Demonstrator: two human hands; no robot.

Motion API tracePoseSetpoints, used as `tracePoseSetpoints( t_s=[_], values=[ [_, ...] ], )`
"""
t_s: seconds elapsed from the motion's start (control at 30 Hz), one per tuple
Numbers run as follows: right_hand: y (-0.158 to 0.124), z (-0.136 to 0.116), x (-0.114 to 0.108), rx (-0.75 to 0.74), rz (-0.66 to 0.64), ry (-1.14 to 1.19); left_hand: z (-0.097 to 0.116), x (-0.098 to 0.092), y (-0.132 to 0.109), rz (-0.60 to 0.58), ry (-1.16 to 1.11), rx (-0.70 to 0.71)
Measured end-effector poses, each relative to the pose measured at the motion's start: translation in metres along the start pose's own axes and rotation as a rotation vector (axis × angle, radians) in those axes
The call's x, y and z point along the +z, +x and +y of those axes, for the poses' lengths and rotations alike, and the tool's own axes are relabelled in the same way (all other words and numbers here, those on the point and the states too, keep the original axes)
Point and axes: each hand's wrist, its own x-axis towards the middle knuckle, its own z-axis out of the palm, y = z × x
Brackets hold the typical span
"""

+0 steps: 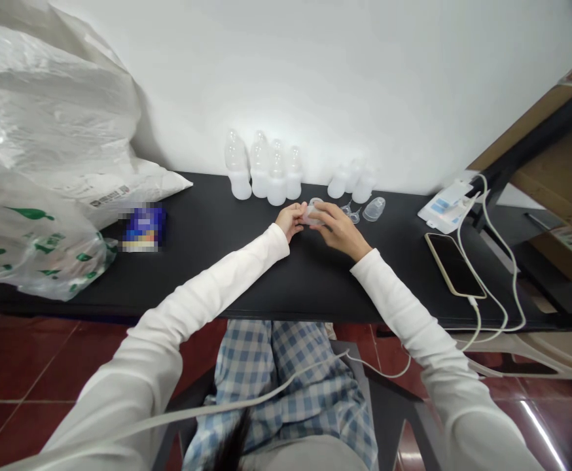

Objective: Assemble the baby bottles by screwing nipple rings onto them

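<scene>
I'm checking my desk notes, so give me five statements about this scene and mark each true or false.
1. The left hand and right hand hold one whitish piece. True.
2. Four dome-topped bottles stand near the wall. True.
3. The phone lies left of those bottles. False: it lies to their right.
4. The trousers are plain red. False: they are blue-and-white checked.
5. A loose clear dome cap lies right of the right hand. True.

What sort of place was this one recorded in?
Probably a home or small workroom; I can't tell which. A black table stands by a white wall, with pale bottles on it and a phone plugged in.
</scene>
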Motion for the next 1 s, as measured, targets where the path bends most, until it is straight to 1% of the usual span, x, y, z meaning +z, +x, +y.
tracePoseSetpoints(
  t_s=[0.07,0.13,0.2,0.23,0.3,0.33,0.37,0.4,0.53,0.63,0.7,0.77,0.9,1.0],
  values=[
    [-0.001,-0.005,-0.003,0.059,0.047,0.048,-0.004,-0.002,0.003,-0.048,0.013,0.054],
    [-0.001,-0.009,-0.006,0.127,0.136,0.096,-0.008,-0.004,0.007,-0.107,0.035,0.146],
    [-0.001,-0.011,-0.006,0.243,0.211,0.136,-0.014,-0.006,0.011,-0.157,0.073,0.238],
    [-0.001,-0.012,-0.005,0.330,0.227,0.161,-0.016,-0.007,0.012,-0.172,0.097,0.275],
    [-0.002,-0.012,-0.002,0.512,0.214,0.225,-0.020,-0.008,0.014,-0.184,0.137,0.331],
    [-0.002,-0.012,0.000,0.580,0.195,0.258,-0.021,-0.009,0.015,-0.175,0.154,0.348],
    [-0.003,-0.011,0.002,0.622,0.176,0.287,-0.021,-0.009,0.015,-0.158,0.167,0.353],
    [-0.003,-0.010,0.004,0.633,0.161,0.310,-0.021,-0.010,0.015,-0.136,0.178,0.350],
    [-0.004,-0.005,0.011,0.517,0.143,0.323,-0.017,-0.008,0.009,-0.067,0.196,0.368],
    [-0.005,0.002,0.013,0.371,0.123,0.245,-0.013,-0.005,0.004,-0.015,0.180,0.382],
    [-0.006,0.008,0.013,0.250,0.082,0.180,-0.013,-0.003,0.002,0.023,0.159,0.349],
    [-0.007,0.014,0.011,0.165,0.040,0.120,-0.012,-0.001,0.000,0.044,0.135,0.308],
    [-0.008,0.020,0.003,0.093,-0.029,0.041,-0.008,0.003,-0.004,0.061,0.090,0.240],
    [-0.007,0.019,-0.003,0.047,-0.069,0.041,-0.001,0.005,-0.006,0.034,0.055,0.148]
  ],
)
